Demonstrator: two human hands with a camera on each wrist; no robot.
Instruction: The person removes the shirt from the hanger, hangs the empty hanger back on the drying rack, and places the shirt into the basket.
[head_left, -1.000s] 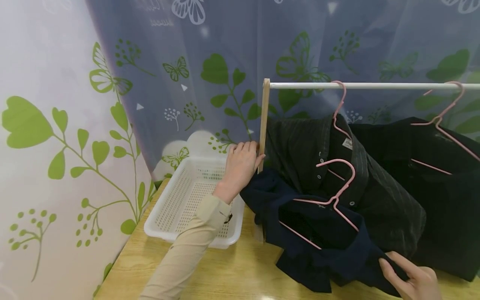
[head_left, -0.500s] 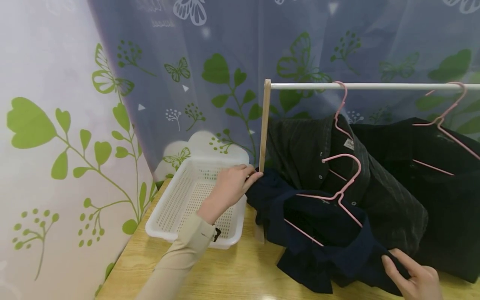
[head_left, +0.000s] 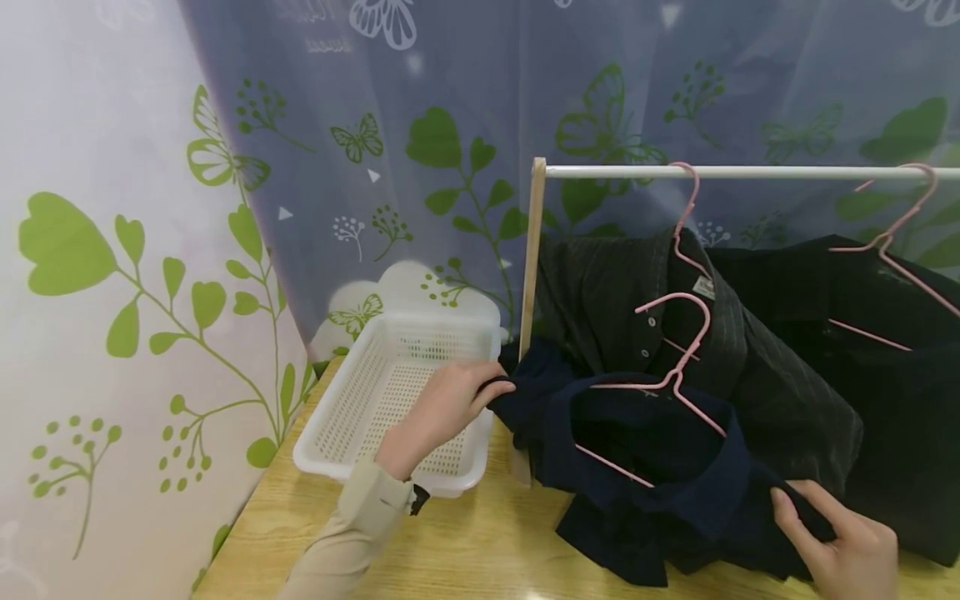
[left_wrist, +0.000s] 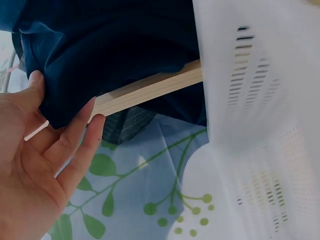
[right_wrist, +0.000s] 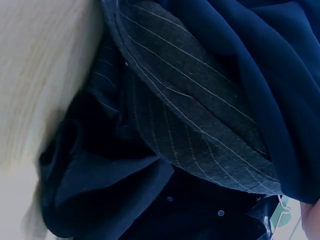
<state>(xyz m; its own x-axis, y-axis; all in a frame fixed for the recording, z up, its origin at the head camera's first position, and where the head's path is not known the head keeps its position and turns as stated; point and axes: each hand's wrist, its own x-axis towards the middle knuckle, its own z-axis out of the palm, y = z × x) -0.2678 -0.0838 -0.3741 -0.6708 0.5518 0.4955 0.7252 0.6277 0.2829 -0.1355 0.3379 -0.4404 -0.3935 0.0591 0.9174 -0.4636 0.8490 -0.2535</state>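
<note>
A navy collared garment [head_left: 630, 517] spreads over the table, with a pink hanger [head_left: 677, 372] inside its neck opening and the hook standing free below the rail. My left hand [head_left: 438, 408] pinches its left shoulder end beside the rack's wooden post. In the left wrist view, the thumb of my left hand [left_wrist: 40, 145] lies on the navy cloth and the fingers go behind it. My right hand [head_left: 851, 537] grips the opposite shoulder end, thumb on top. Only a bit of the right hand [right_wrist: 311, 220] shows in the right wrist view, at the navy cloth's edge.
A white rail [head_left: 787, 172] on a wooden post [head_left: 533, 250] carries a dark grey striped shirt [head_left: 600, 275] and a black garment [head_left: 900, 417], both on pink hangers. A white perforated basket [head_left: 318, 433] stands left of the post on the wooden table [head_left: 247, 533].
My left hand has come down from the wooden post to the navy garment's left end and now pinches it. The hanger's hook has risen slightly; my right hand keeps its grip.
</note>
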